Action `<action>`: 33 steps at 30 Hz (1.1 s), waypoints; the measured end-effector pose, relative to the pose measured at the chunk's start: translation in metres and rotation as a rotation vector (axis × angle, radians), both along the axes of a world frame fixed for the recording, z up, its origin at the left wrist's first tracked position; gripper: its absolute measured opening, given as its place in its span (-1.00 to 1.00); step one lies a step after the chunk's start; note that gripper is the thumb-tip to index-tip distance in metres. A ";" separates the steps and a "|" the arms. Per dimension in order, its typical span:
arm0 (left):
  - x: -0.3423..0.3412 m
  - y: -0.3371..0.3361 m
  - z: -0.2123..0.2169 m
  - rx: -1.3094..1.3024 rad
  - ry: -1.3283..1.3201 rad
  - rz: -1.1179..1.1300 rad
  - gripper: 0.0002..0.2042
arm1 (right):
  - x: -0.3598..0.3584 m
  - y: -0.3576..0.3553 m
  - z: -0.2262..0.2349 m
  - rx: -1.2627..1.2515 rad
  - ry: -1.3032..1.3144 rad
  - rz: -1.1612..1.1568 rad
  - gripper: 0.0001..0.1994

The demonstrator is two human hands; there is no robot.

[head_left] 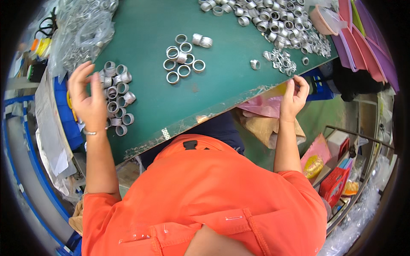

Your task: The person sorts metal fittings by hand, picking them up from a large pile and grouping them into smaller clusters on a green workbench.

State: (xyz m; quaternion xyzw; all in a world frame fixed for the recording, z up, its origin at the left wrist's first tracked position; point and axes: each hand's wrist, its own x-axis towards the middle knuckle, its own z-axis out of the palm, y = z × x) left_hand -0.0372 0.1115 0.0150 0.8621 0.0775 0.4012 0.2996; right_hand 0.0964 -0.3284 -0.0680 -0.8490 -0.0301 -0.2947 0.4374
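My left hand (87, 96) hovers at the table's left edge, beside a group of silver metal rings (113, 94), some stacked into short tubes. Its thumb stands apart from its loosely bent fingers, and no object shows in it. On the right, my right hand (295, 97) is at the table's near edge, fingers curled toward the thumb. Its fingertips are close to a small heap of tiny metal parts (282, 62); whatever they pinch, if anything, is too small to make out. Between my hands, a loose cluster of rings (183, 70) lies on the green tabletop (226, 55).
A large pile of metal rings (277, 21) covers the far right. Clear plastic bags (85, 30) and black scissors (48, 23) are at the far left. A pink bowl (323, 20) and coloured plastic bins (358, 42) stand at the right edge. A red basket (334, 187) is below right.
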 end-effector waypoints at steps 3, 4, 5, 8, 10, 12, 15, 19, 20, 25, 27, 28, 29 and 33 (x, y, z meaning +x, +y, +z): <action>0.017 -0.036 0.005 -0.022 0.129 -0.112 -0.79 | 0.015 0.067 0.030 -0.097 -0.043 0.416 -0.81; 0.024 -0.052 0.005 -0.033 0.190 -0.158 -0.79 | 0.021 0.093 0.035 -0.162 -0.050 0.523 -0.81; 0.031 -0.064 0.005 0.015 0.189 -0.215 -0.79 | 0.028 0.118 0.036 -0.208 -0.114 0.556 -0.79; 0.037 -0.089 0.001 -0.037 0.227 -0.356 -0.77 | 0.045 0.163 0.035 -0.376 -0.088 0.627 -0.76; 0.032 -0.095 -0.001 -0.101 0.246 -0.377 -0.76 | 0.052 0.167 0.030 -0.323 0.075 0.635 -0.77; 0.024 -0.094 -0.006 -0.128 0.261 -0.371 -0.77 | 0.044 0.164 0.036 -0.087 0.352 0.623 -0.78; 0.022 -0.088 -0.017 -0.120 0.251 -0.328 -0.78 | 0.035 0.155 0.049 0.311 0.706 0.739 -0.84; 0.025 -0.104 -0.014 -0.269 0.267 -0.378 -0.78 | 0.019 0.152 0.061 0.548 0.878 0.834 -0.86; 0.026 -0.107 -0.011 -0.261 0.273 -0.425 -0.74 | 0.014 0.153 0.063 0.600 0.893 0.861 -0.86; 0.025 -0.117 -0.020 -1.139 0.453 -0.646 -0.64 | -0.028 0.168 0.061 0.166 0.065 1.028 -0.80; 0.019 -0.114 -0.029 -1.173 0.349 -0.677 -0.67 | -0.031 0.173 0.057 0.231 0.056 1.003 -0.76; 0.017 -0.104 -0.030 -0.961 0.350 -0.578 -0.70 | -0.023 0.172 0.053 0.226 0.068 0.957 -0.76; 0.015 -0.090 -0.023 -0.792 0.299 -0.463 -0.72 | -0.011 0.170 0.054 0.036 0.012 0.867 -0.78; 0.021 -0.009 -0.010 -0.439 0.055 -0.126 -0.80 | -0.001 0.163 0.040 -0.257 0.200 0.878 -0.76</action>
